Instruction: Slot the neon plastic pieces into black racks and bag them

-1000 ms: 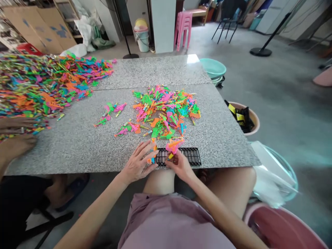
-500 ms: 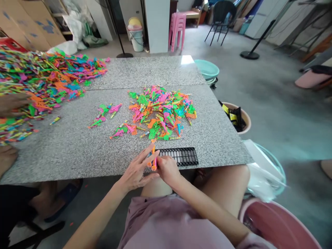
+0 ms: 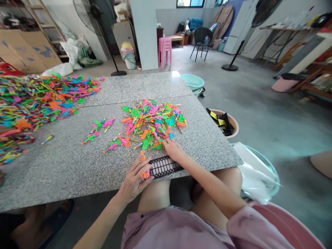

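My left hand [image 3: 135, 178] is closed round the left end of a black plastic lattice rack [image 3: 162, 166] at the table's front edge. Small orange and pink plastic toy pieces [image 3: 145, 174] sit at that end, under and beside my fingers. My right hand [image 3: 174, 150] reaches over the rack to the near right edge of a pile of bright toy pieces [image 3: 155, 119], some shaped like little guns. Its fingertips are bunched at the pile; what they pinch, if anything, is hidden.
Two small clusters of toy pieces [image 3: 97, 129] [image 3: 118, 142] lie left of the pile. A far larger heap [image 3: 46, 97] covers the table's left side. Right of the granite table [image 3: 207, 145] stand a tub with black racks [image 3: 234, 126], a teal basin [image 3: 193, 81] and a pink tub [image 3: 282, 218].
My right hand has left the rack's left end and moved up and right to the pile. My left hand has settled on the rack, which now lies tilted. The camera view has lifted.
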The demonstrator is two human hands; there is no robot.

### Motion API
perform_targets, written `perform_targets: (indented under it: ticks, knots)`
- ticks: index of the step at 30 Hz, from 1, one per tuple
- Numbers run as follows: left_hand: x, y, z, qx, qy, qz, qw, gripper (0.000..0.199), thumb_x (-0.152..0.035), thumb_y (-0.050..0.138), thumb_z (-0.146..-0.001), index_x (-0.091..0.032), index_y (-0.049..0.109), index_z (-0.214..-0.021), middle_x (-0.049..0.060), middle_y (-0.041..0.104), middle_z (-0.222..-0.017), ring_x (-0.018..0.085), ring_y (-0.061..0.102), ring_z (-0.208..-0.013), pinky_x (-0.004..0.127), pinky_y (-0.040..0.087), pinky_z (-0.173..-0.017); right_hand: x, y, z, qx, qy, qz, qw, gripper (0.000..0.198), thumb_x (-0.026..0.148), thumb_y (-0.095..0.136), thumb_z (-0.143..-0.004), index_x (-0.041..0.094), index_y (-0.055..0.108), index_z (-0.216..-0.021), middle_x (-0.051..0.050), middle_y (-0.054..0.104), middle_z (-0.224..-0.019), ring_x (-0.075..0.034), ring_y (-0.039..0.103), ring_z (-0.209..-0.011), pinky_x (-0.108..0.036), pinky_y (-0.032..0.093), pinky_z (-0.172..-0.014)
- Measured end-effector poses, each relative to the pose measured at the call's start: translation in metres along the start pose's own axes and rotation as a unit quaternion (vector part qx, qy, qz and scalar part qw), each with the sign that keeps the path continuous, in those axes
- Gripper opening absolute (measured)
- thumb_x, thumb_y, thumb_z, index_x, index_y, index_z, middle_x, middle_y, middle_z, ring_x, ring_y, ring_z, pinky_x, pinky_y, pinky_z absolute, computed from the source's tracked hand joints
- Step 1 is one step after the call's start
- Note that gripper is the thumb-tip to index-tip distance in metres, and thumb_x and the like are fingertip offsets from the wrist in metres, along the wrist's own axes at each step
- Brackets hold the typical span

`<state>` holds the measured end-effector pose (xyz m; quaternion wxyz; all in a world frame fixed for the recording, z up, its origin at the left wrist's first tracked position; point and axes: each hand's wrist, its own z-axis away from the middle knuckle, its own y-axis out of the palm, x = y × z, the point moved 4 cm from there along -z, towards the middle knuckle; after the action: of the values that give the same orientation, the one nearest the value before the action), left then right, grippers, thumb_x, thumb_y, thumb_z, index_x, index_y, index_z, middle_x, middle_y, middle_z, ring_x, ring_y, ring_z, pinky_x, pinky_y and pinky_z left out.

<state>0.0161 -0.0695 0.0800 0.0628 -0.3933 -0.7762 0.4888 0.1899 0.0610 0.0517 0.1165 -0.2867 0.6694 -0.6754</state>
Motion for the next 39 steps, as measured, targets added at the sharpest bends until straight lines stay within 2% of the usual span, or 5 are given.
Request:
perform_targets:
  ticks: [7,15,26,31,39]
  knots:
    - [0.002,-0.002,0.008,0.028,-0.037,0.023,0.999,0.033,-0.016,0.056,-0.093,-0.016,0.049,-0.126,0.019,0.044,-0.147,0.032,0.014,-0.149,0.058,0.039,-0.111,-0.018,0.003,0.026,0.030,-0.047,-0.186,0.981,0.036,0.004,0.048,-0.085,0.017,0.046,-0.118,-0.007,0.066,-0.097,-0.018,0.065,-0.082,-0.030,0.051,-0.075]
    - [0.001,0.003,0.005,0.030,-0.048,0.050,0.997,0.030,-0.016,0.056,-0.093,-0.016,0.048,-0.123,0.019,0.037,-0.152,0.032,0.012,-0.149,0.061,0.034,-0.112,-0.006,0.033,0.043,-0.028,0.158,-0.632,0.758,0.033,0.039,0.066,-0.074,0.023,0.042,-0.089,0.007,0.054,-0.065,-0.010,0.049,-0.045,-0.023,0.042,-0.044]
    - [-0.001,0.003,0.009,0.030,-0.051,0.043,0.997,0.027,-0.017,0.054,-0.094,-0.017,0.049,-0.121,0.019,0.033,-0.155,0.032,0.021,-0.147,0.063,0.030,-0.115,0.066,0.027,0.003,0.022,0.017,-0.277,0.960,0.024,0.007,0.057,-0.079,0.016,0.059,-0.101,-0.006,0.070,-0.087,-0.018,0.066,-0.080,-0.025,0.046,-0.072]
    - [-0.002,0.000,0.006,0.005,-0.026,0.019,0.999,0.033,-0.017,0.055,-0.093,-0.016,0.048,-0.125,0.018,0.043,-0.149,0.034,0.014,-0.148,0.062,0.036,-0.112,0.071,0.019,-0.001,0.066,-0.007,-0.181,0.981,0.048,0.008,0.053,-0.083,0.010,0.047,-0.131,-0.010,0.072,-0.089,-0.021,0.067,-0.079,-0.027,0.044,-0.066]
    - [0.000,-0.001,0.006,0.000,0.010,0.012,1.000,0.038,-0.013,0.058,-0.091,-0.016,0.045,-0.128,0.018,0.054,-0.140,0.032,0.030,-0.144,0.063,0.033,-0.113,0.087,0.019,-0.002,0.071,-0.048,-0.203,0.975,0.021,0.015,0.053,-0.089,0.013,0.055,-0.109,-0.007,0.070,-0.082,-0.018,0.064,-0.071,-0.024,0.039,-0.061]
